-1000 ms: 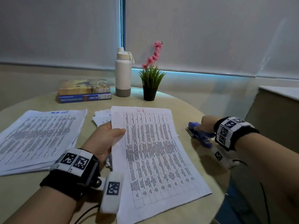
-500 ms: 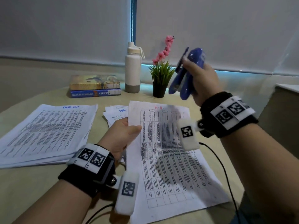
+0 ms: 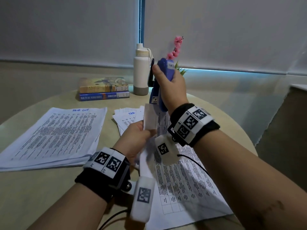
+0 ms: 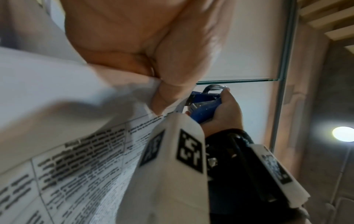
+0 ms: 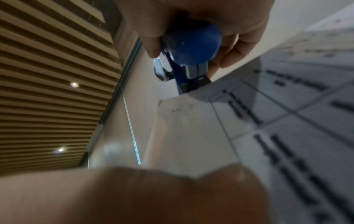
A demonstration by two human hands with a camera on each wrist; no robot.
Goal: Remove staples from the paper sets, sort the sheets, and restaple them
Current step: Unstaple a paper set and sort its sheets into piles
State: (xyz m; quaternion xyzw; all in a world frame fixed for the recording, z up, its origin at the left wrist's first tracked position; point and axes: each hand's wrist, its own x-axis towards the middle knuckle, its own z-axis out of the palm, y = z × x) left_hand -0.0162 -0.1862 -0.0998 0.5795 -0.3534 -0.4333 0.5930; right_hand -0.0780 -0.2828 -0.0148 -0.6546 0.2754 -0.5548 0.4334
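My right hand [image 3: 167,80] grips a blue stapler [image 3: 163,75], held nose down over the top left corner of a printed paper set [image 3: 182,176]. That corner [image 5: 178,109] sits in the stapler [image 5: 191,45] mouth. My left hand [image 3: 136,136] pinches the set's left edge and lifts it off the round table [image 3: 41,196]; thumb and fingers squeeze the paper [image 4: 95,84] just below the stapler [image 4: 206,106]. A thick stack [image 3: 53,136] headed in blue ink lies at the left. A few loose sheets [image 3: 127,118] lie behind my left hand.
At the back of the table stand two stacked books [image 3: 103,90], a white bottle [image 3: 141,70] and a small potted plant with pink flowers [image 3: 177,48]. A window blind runs behind. A white ledge [image 3: 299,87] is at the right.
My right hand picked the stapler up from the table's right side and brought it over the set's top left corner. My left hand raised that corner off the table.
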